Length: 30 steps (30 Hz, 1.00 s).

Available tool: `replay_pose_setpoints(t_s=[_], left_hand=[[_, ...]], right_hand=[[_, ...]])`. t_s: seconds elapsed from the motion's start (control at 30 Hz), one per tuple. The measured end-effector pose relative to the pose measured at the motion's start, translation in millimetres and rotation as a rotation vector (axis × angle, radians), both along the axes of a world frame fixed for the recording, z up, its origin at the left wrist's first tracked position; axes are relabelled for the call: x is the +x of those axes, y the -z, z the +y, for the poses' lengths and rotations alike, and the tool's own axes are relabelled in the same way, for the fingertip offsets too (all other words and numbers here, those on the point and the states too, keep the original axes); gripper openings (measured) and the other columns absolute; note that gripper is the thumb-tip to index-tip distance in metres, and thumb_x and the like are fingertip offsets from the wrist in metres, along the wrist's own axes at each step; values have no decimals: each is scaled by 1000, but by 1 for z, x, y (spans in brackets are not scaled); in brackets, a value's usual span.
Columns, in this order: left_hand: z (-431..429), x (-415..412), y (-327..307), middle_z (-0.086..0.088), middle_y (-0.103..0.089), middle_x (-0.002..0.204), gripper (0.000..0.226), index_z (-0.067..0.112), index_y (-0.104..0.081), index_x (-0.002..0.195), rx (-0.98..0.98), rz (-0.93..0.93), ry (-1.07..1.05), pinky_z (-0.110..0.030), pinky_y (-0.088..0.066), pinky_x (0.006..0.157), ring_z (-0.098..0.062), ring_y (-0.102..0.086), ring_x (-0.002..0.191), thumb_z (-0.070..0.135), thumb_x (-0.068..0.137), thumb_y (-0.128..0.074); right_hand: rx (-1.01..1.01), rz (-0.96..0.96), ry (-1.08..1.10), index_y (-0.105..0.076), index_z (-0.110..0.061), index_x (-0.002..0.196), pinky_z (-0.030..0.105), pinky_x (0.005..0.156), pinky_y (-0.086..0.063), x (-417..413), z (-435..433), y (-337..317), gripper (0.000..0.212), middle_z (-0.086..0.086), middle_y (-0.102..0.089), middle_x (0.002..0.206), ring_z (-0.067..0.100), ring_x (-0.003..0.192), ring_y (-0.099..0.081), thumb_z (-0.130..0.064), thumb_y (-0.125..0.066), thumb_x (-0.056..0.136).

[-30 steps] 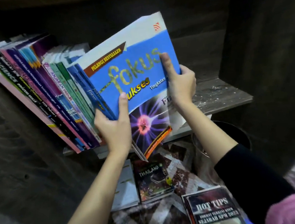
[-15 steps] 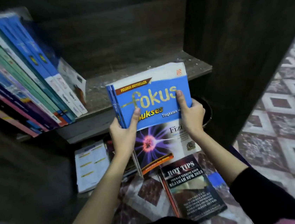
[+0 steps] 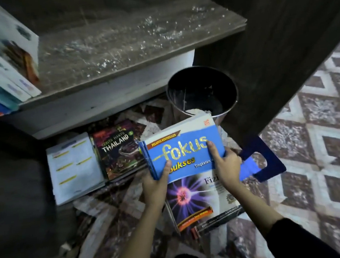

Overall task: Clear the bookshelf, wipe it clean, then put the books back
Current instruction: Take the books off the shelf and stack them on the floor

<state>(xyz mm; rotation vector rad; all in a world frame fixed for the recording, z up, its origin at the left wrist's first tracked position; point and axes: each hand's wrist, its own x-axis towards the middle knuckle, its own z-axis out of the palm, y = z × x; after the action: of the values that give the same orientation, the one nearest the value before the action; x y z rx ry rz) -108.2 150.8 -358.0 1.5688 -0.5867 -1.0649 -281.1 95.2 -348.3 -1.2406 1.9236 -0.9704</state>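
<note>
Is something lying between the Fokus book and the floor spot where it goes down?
Partly. The left hand and right hand hold the Fokus book low; another book's edge seems to show beneath its near corner, and a blue plastic handle lies by the right hand.

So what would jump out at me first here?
The bright blue Fokus book stands out, gripped by the left hand and right hand low over the patterned floor. Behind it, the shelf board is strewn with pale dust and specks, and a black bin stands below its right end.
</note>
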Motion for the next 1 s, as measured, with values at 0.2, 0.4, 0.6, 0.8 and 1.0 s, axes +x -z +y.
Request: replay_pose_setpoints(t_s=[0.2, 0.4, 0.6, 0.8, 1.0], left_hand=[[11, -17, 47, 7, -69, 84, 7, 24, -66, 85, 169, 10, 15, -15, -52, 67, -5, -65, 79, 24, 82, -72], [11, -30, 73, 1, -69, 84, 17, 12, -70, 92, 278, -83, 43, -10, -49, 61, -15, -66, 78, 25, 82, -72], [3, -38, 80, -2, -63, 85, 30, -1, -66, 100, 380, -208, 100, -3, -39, 47, -16, -59, 73, 21, 82, -74], [-4, -36, 91, -16, -70, 104, 42, -1, -66, 101, 518, -356, 207, -24, -43, 66, -30, -67, 93, 32, 79, -75], [-9, -33, 94, -18, -69, 102, 47, -4, -65, 98, 588, -399, 305, -26, -43, 62, -28, -66, 87, 40, 81, -72]], right_hand=[[193, 47, 13, -63, -11, 87, 43, 70, -55, -15, 12, 53, 82, 7, -68, 77, 25, 74, -65, -87, -43, 63], [288, 147, -14, -59, -9, 87, 38, 67, -48, -26, 11, 77, 62, 9, -64, 78, 30, 80, -62, -69, -49, 79], [401, 238, -44, -57, -5, 82, 39, 72, -49, -37, 3, 93, 61, 15, -63, 82, 32, 82, -62, -66, -50, 84], [460, 346, -138, -54, -5, 90, 37, 68, -44, -41, -3, 97, 60, 19, -63, 90, 36, 85, -60, -65, -55, 82], [498, 435, -199, -47, -5, 93, 34, 64, -37, -40, -6, 99, 57, 20, -61, 95, 37, 91, -59, -62, -51, 87]])
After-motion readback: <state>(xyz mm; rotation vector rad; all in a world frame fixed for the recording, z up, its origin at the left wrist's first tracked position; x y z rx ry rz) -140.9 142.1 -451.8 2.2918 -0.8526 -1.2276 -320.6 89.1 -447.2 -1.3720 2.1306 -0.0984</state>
